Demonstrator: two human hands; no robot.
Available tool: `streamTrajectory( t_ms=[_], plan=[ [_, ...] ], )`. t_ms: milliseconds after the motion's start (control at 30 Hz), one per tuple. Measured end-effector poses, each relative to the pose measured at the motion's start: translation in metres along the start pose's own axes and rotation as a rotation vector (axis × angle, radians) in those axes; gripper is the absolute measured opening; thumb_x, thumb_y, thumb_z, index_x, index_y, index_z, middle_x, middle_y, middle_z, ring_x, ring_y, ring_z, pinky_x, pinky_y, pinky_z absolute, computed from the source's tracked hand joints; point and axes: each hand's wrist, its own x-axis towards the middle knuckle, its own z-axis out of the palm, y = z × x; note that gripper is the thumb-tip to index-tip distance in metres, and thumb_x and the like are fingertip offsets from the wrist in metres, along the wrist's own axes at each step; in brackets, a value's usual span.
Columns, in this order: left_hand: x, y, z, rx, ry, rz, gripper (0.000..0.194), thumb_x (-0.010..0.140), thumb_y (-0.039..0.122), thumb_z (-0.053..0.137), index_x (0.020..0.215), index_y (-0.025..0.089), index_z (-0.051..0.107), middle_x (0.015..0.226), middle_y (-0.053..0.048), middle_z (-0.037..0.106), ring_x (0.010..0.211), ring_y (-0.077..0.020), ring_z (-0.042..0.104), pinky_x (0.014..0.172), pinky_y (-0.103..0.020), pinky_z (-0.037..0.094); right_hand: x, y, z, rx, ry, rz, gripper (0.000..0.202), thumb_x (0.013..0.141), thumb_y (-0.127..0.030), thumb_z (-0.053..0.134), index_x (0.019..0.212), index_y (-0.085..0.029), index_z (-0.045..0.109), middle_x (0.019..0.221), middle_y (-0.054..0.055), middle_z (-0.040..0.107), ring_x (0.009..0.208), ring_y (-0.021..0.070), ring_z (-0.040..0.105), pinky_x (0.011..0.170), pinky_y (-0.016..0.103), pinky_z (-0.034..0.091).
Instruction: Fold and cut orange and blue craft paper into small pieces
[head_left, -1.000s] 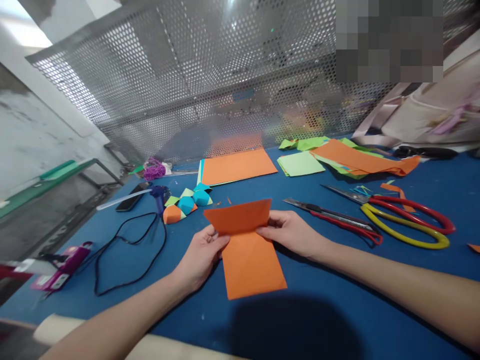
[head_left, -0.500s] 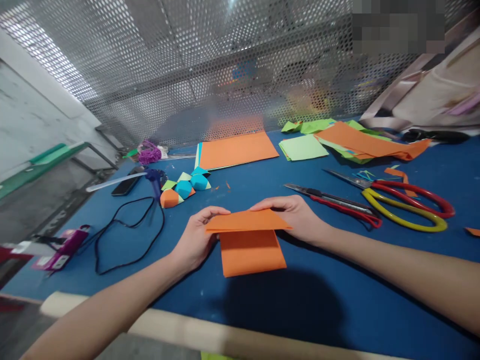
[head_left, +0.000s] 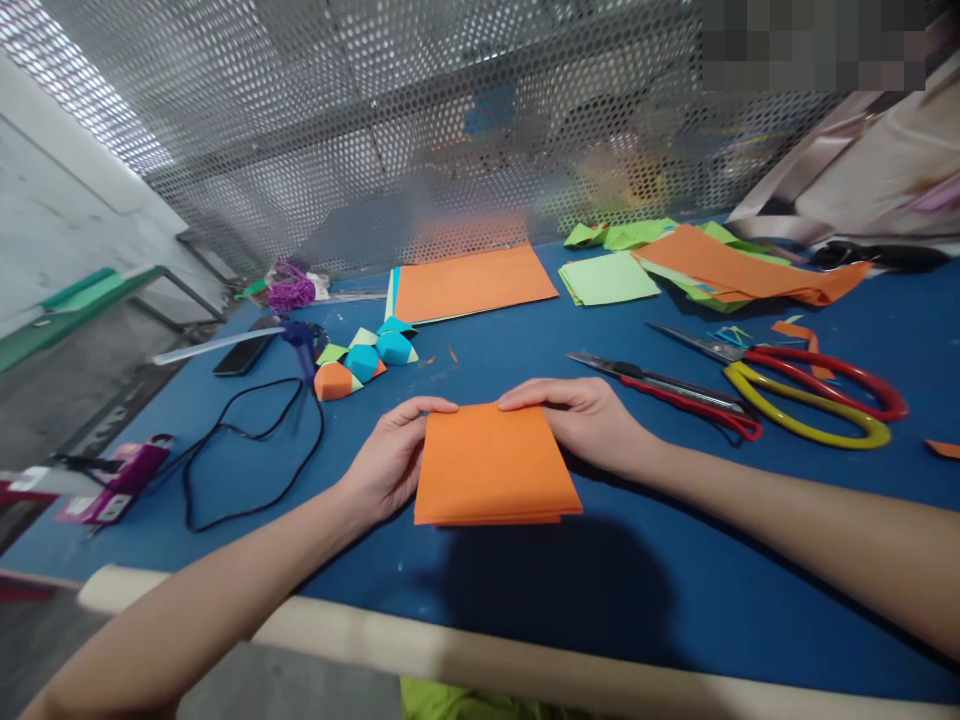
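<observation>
Orange paper (head_left: 491, 465): sitting front and centre between the two hands, doubled over, more than one layer showing at the near edge; it's casting a shadow on the blue table (head_left: 787, 580); can't tell if it's touching down.
Left hand (head_left: 394, 455): gripping the left side, a finger reaching onto the far left corner; thumb isn't showing.
Right hand (head_left: 592, 420): holding the far right corner, fingertips resting on top along the far edge; whatever is underneath is hidden.
Hands: clamping the same piece from both sides, a short gap separating their fingertips.
Fold: reading this as a fold being made, with the far edge serving as the fold line; crease sharpness I'm not able to judge.
Near edge: layers aren't sitting flush, the top one is overhanging at the right corner.
Next move: in my judgement, it's calling for squaring those layers, then firm, even pressure along the far edge; pressing while they're offset would be risking a skewed crease.
Cutting tools: utility knife (head_left: 675, 395) and scissors (head_left: 810, 390) are lying right of the hands, both untouched.
</observation>
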Motion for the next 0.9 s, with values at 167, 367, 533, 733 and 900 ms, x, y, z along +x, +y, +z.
streamTrajectory(
  t_ms=[167, 367, 533, 733, 900],
  plan=[
    [0.004, 0.001, 0.001, -0.13, -0.008, -0.091, 0.008, 0.066, 0.013, 0.069, 0.073, 0.018, 0.069, 0.07, -0.002, 0.072, 0.063, -0.0145, 0.067, 0.058, -0.023, 0.053, -0.001, 0.0, 0.0, -0.045, 0.003, -0.023, 0.019, 0.079, -0.028, 0.059, 0.082, -0.026, 0.078, 0.094, 0.001, 0.078, 0.09, 0.0199, 0.071, 0.087, 0.035, 0.056],
    [0.002, 0.005, -0.001, -0.196, -0.054, -0.117, 0.018, 0.072, 0.02, 0.063, 0.088, 0.014, 0.07, 0.079, -0.004, 0.071, 0.069, -0.0158, 0.068, 0.064, -0.025, 0.057, -0.002, 0.002, 0.0, -0.065, 0.047, -0.051, 0.019, 0.079, -0.025, 0.059, 0.079, -0.026, 0.079, 0.094, 0.002, 0.078, 0.089, 0.0197, 0.072, 0.085, 0.034, 0.057],
    [-0.006, 0.003, 0.002, -0.143, -0.133, -0.104, 0.043, 0.067, 0.023, 0.084, 0.105, 0.018, 0.065, 0.096, -0.004, 0.073, 0.083, -0.0163, 0.07, 0.073, -0.025, 0.058, -0.001, 0.005, 0.001, -0.059, 0.108, -0.076, 0.02, 0.077, -0.024, 0.059, 0.08, -0.025, 0.079, 0.09, 0.001, 0.079, 0.085, 0.0195, 0.073, 0.08, 0.033, 0.058],
    [-0.007, -0.002, 0.002, -0.099, -0.13, -0.067, 0.057, 0.061, 0.022, 0.091, 0.109, 0.018, 0.06, 0.09, -0.002, 0.074, 0.075, -0.0152, 0.072, 0.069, -0.024, 0.059, -0.001, 0.006, 0.003, -0.087, 0.118, -0.107, 0.022, 0.078, -0.023, 0.057, 0.08, -0.025, 0.079, 0.088, 0.001, 0.079, 0.083, 0.0185, 0.073, 0.077, 0.031, 0.058],
    [-0.004, -0.002, 0.002, -0.077, -0.094, -0.041, 0.058, 0.061, 0.023, 0.091, 0.108, 0.019, 0.058, 0.086, -0.002, 0.075, 0.07, -0.0159, 0.072, 0.063, -0.024, 0.059, -0.001, 0.005, 0.003, -0.138, 0.089, -0.105, 0.024, 0.08, -0.023, 0.055, 0.084, -0.024, 0.079, 0.091, 0.001, 0.079, 0.085, 0.0181, 0.073, 0.078, 0.03, 0.059]
  ],
)
